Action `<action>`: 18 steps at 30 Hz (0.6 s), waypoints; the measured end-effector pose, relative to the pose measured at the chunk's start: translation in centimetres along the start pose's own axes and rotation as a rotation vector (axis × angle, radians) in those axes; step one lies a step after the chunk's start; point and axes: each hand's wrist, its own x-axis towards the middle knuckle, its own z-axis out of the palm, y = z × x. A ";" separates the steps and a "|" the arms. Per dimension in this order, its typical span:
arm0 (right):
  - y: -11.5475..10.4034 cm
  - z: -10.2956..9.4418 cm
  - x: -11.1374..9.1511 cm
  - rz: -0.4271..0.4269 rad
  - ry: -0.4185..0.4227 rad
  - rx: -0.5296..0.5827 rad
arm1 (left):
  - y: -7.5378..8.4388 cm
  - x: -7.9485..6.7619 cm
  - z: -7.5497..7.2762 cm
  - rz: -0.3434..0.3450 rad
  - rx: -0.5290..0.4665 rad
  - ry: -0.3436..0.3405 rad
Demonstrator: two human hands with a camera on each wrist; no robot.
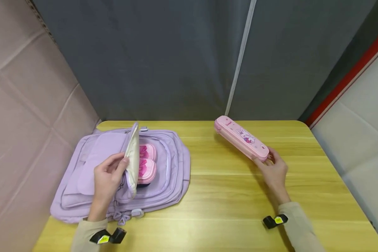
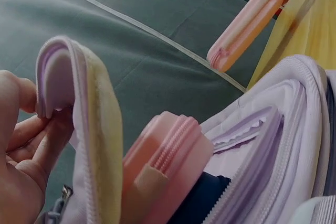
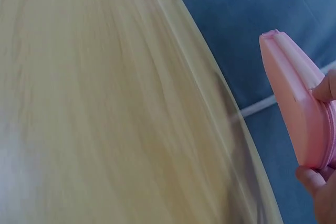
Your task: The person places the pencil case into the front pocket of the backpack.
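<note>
A lilac backpack [image 1: 181, 168] lies flat on the table with its front pocket unzipped. My left hand [image 1: 107, 176] pinches the edge of the pocket flap [image 1: 133, 159] between thumb and fingers, holding it up and folded back. Inside the opening sit two pink zippered cases [image 1: 147, 170] with darker pink bow prints, and something dark blue [image 2: 202, 200] shows beneath them in the left wrist view. Over to the right, my right hand [image 1: 274, 170] grips one end of a long pink pencil case [image 1: 240, 138] with a rabbit picture on its lid. That case is raised above the table, tilted toward the far side.
The wooden table [image 1: 214, 210] runs back to a dark grey curtain [image 1: 163, 63]. A pale draped wall [image 1: 28, 115] borders the backpack's side, and a white panel [image 1: 365, 133] with a red edge stands at the right. Zipper pulls [image 1: 122, 215] hang at the backpack's near side.
</note>
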 end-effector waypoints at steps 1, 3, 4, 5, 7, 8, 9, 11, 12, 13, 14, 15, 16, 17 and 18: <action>0.0 0.2 -0.1 -0.015 -0.015 0.007 | 0.1 0.0 0.1 -0.003 0.015 -0.005; -0.1 0.8 -0.2 -0.044 -0.044 0.034 | 0.2 0.0 0.2 -0.011 0.034 -0.015; -0.1 1.1 -0.2 -0.060 -0.059 0.048 | 0.3 0.0 0.3 -0.015 0.039 -0.019; -0.2 1.4 -0.3 -0.077 -0.076 0.068 | 0.3 0.0 0.3 -0.017 0.042 -0.020; -0.5 2.1 -0.4 -0.115 -0.112 0.089 | 0.3 0.0 0.3 -0.017 0.040 -0.021; -0.7 2.5 -0.5 -0.128 -0.131 0.096 | 0.3 -0.1 0.3 -0.016 0.034 -0.020; -0.9 2.9 -0.6 -0.144 -0.150 0.103 | 0.3 -0.1 0.3 -0.015 0.030 -0.019; -1.3 3.7 -0.9 -0.166 -0.192 0.119 | 0.2 -0.1 0.2 -0.011 0.021 -0.019; -1.5 4.1 -1.0 -0.174 -0.214 0.119 | 0.2 -0.1 0.2 -0.009 0.017 -0.020; -1.7 4.5 -1.2 -0.181 -0.236 0.121 | 0.1 -0.1 0.2 -0.008 0.009 -0.022; -1.9 4.8 -1.3 -0.187 -0.260 0.115 | 0.1 0.0 0.2 -0.004 0.004 -0.024; -2.1 5.2 -1.4 -0.197 -0.285 0.114 | 0.0 0.0 0.2 -0.001 0.000 -0.026; -2.3 5.5 -1.6 -0.202 -0.311 0.110 | -0.1 0.0 0.2 0.004 -0.004 -0.028; -2.4 5.9 -1.8 -0.209 -0.337 0.107 | -0.1 0.0 0.2 0.008 -0.007 -0.029; -2.6 6.2 -1.9 -0.217 -0.359 0.104 | -0.2 0.0 0.2 0.013 -0.011 -0.029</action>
